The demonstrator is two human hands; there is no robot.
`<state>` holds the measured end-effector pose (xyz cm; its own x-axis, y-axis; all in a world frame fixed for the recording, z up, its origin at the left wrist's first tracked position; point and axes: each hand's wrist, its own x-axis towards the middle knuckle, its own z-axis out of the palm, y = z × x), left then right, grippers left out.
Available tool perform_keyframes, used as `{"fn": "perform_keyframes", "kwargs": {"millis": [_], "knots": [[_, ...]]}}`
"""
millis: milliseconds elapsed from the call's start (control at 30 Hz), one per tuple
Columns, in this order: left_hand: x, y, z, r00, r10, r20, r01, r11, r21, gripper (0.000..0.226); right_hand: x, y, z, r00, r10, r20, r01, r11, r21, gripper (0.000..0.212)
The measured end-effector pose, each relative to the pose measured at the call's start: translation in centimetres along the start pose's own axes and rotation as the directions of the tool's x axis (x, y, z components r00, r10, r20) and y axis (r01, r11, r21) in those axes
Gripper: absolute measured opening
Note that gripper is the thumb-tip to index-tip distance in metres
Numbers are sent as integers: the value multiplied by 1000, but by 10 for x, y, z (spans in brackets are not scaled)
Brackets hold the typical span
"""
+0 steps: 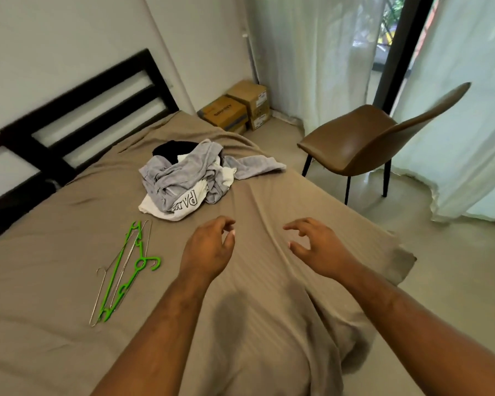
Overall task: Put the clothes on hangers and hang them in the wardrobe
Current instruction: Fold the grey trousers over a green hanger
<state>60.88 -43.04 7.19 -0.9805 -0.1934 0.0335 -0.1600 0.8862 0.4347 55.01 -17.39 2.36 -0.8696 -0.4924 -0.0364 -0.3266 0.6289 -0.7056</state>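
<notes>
A heap of clothes (189, 175) lies in the middle of the bed (55, 267): grey garments on top, a white one with black lettering underneath, a black one at the back. A green plastic hanger (126, 270) lies with thin wire hangers (109, 281) on the sheet, left of my arms. My left hand (209, 250) hovers over the sheet just below the heap, fingers curled apart, holding nothing. My right hand (317, 247) hovers beside it to the right, also open and empty. No wardrobe is in view.
A brown chair (363, 144) stands on the floor right of the bed. Cardboard boxes (237, 110) sit in the far corner. White curtains (455, 124) hang along the right side. A dark headboard (77, 110) stands against the wall at left.
</notes>
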Motion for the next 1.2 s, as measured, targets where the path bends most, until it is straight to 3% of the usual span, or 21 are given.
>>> {"fn": "perform_keyframes", "kwargs": {"millis": [233,367,500,633,833,967,1067,1200], "knots": [[36,44,61,981,158,111,-160,987,3,28,-11,34,7,982,89,-164,-82,995,52,40],[59,81,115,920,296,256,-330,938,103,40,-18,65,13,962,111,-248,-116,993,-4,46],[95,83,150,885,396,246,-453,855,252,45,-3,94,21,931,128,-342,-161,984,-70,53],[118,42,196,833,509,214,-552,782,289,46,20,107,62,904,127,-409,-193,973,-124,56],[187,-14,263,647,708,283,-762,593,259,45,69,111,144,860,168,-482,-284,942,-179,53],[211,-68,268,579,793,191,-813,545,203,44,107,93,187,829,235,-507,-382,901,-207,54],[211,-123,253,549,822,152,-834,527,164,42,133,66,221,814,260,-519,-431,870,-240,53],[218,-208,218,579,813,59,-806,560,192,36,167,20,269,834,203,-514,-383,883,-272,51]]}}
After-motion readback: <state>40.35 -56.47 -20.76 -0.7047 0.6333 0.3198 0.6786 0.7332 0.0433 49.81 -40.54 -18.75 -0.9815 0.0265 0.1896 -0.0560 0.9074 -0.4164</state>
